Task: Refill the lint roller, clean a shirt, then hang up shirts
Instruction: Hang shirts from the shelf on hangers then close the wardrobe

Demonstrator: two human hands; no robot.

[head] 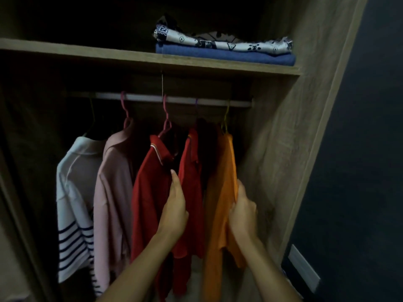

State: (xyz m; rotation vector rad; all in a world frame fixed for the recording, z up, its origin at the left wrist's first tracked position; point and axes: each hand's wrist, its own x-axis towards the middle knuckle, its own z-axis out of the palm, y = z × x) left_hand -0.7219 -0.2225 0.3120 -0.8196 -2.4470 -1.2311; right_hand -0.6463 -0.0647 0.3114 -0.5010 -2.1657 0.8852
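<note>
Wardrobe rail (165, 99), left to right: striped shirt (74, 205), pink shirt (113, 203), red shirt (150, 199), second red shirt (192, 192), orange shirt (220, 205), all on hangers
Left hand (174, 212) between red shirts, fingers straight, holding nothing
Right hand (243, 214) fingers pinch orange shirt edge
Lint roller not in view
Judgement: hanging stage, near end, spacing left

No readable text, label, brand, number or sign anywhere; only black motifs, too blurred to read, on the patterned folded cloth (224, 41).
</note>
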